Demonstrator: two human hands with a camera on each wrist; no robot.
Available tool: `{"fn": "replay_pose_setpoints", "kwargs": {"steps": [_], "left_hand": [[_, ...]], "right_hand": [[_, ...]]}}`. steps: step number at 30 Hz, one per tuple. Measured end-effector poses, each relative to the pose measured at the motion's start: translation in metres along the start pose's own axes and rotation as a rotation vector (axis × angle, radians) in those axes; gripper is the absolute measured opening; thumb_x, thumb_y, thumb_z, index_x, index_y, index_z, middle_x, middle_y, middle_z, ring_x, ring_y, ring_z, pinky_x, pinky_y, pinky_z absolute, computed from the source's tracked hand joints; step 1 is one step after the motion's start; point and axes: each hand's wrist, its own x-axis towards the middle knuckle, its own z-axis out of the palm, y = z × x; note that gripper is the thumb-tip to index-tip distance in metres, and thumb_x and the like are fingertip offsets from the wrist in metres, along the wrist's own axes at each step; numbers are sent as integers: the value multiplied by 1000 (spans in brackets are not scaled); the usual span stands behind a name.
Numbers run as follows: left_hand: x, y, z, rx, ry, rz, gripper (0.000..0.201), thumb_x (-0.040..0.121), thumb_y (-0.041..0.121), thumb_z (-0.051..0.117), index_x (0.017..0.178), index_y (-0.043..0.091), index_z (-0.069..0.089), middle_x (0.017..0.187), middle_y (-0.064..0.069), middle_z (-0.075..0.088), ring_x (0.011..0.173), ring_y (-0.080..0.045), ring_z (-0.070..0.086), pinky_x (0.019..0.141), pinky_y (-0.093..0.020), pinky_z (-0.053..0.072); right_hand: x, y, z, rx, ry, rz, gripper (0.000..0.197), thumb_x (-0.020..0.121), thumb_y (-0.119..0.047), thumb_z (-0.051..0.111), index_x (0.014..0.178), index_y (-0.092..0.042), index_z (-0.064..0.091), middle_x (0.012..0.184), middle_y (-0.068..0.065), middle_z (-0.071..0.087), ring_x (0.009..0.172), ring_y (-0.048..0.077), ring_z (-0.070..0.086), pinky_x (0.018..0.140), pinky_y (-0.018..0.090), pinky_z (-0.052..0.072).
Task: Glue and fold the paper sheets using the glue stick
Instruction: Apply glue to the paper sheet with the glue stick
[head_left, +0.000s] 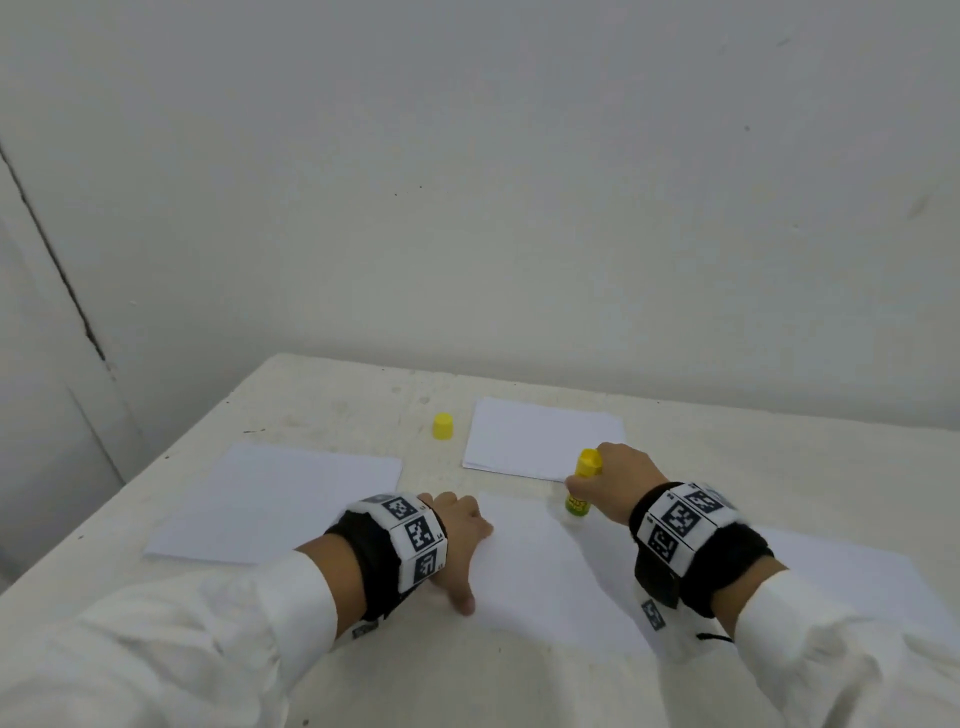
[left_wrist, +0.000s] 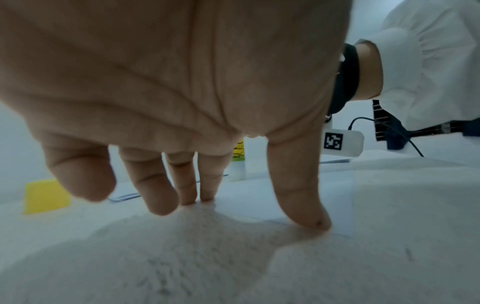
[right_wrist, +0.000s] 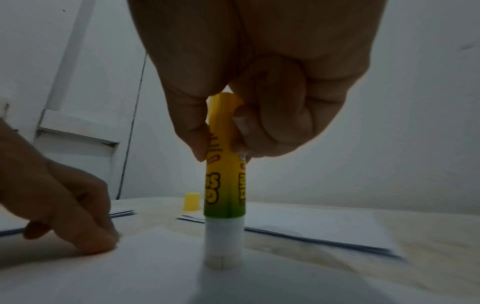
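Nearest, at 6 o'clock on the table (head_left: 322, 395): a white paper sheet (head_left: 550, 577), lying flat in front of the person. Left hand (head_left: 460, 530) sits on the sheet's left edge, fingers straight and spread, fingertips (left_wrist: 315, 224) pressing down on the paper and the table; nothing gripped. White sleeves and black wrist bands with square printed markers on both arms.

Right hand (head_left: 618, 475) at about 1 o'clock of the sheet: grip clamped on the glue stick (head_left: 582, 488), thumb on one side and curled fingers on the other, holding the upper yellow part of the barrel. Stick is upright, uncapped, white lower end touching the sheet's far edge area. Right wrist view confirms contact with the paper.

Further out, 10 o'clock: a stack of white sheets (head_left: 275, 499), flat, apart from the working sheet. 12 to 1 o'clock: a second, smaller paper stack (head_left: 540, 436), just behind the glue stick. Between the two stacks, at 11 o'clock: yellow cap (head_left: 442, 426), standing alone on the table.

Beyond the table: plain white wall.
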Motion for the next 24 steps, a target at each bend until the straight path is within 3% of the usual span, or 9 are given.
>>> {"fn": "replay_pose_setpoints", "kwargs": {"steps": [4, 9, 13, 17, 20, 22, 24], "left_hand": [[10, -4, -1, 27, 9, -8, 99, 69, 63, 72, 148, 25, 25, 146, 1, 28, 133, -24, 27, 110, -43, 24], [21, -9, -2, -15, -3, -23, 102, 56, 66, 78, 139, 29, 31, 141, 7, 34, 128, -21, 32, 108, -43, 27], [25, -14, -4, -9, -17, -25, 121, 53, 71, 76, 149, 28, 14, 152, 7, 23, 136, -22, 25, 113, -45, 21], [23, -15, -7, 8, -38, -25, 127, 59, 71, 74, 152, 24, 1, 160, 6, 3, 145, -23, 9, 117, -49, 10], [21, -16, -7, 3, -54, -32, 129, 58, 73, 73, 152, 24, 0, 160, 6, 0, 146, -23, 6, 117, -50, 10], [19, -15, -8, -5, -52, -28, 129, 58, 72, 73, 152, 23, 1, 160, 5, 2, 145, -24, 9, 116, -50, 13], [19, -15, -8, -19, -41, -23, 129, 55, 72, 75, 152, 25, 4, 159, 4, 7, 143, -25, 14, 115, -49, 17]], "right_hand": [[-9, 36, -11, 43, 49, 105, 23, 87, -30, 58, 76, -17, 43, 77, -2, 47, 75, 17, 47, 52, 22, 31], [-14, 58, -17, 48, 82, 186, 27, 87, -30, 58, 71, -19, 39, 75, -2, 45, 72, 16, 46, 50, 23, 29], [-20, 60, -21, 116, 133, 198, 22, 85, -24, 58, 73, -16, 41, 76, 1, 48, 70, 18, 47, 51, 24, 30], [-32, 36, -23, 265, 311, 50, 20, 82, -19, 58, 71, -10, 45, 68, 3, 48, 63, 19, 45, 55, 27, 33], [-34, 3, -14, 227, 119, -108, 25, 85, -31, 61, 74, -11, 52, 73, 2, 54, 71, 19, 51, 61, 28, 37], [-34, -20, -4, 177, -54, -202, 29, 86, -35, 61, 73, -12, 51, 73, 3, 54, 70, 18, 50, 61, 28, 38], [-31, -41, 6, 130, -126, -263, 29, 86, -36, 61, 74, -11, 52, 74, 4, 54, 69, 17, 49, 60, 28, 39]]}}
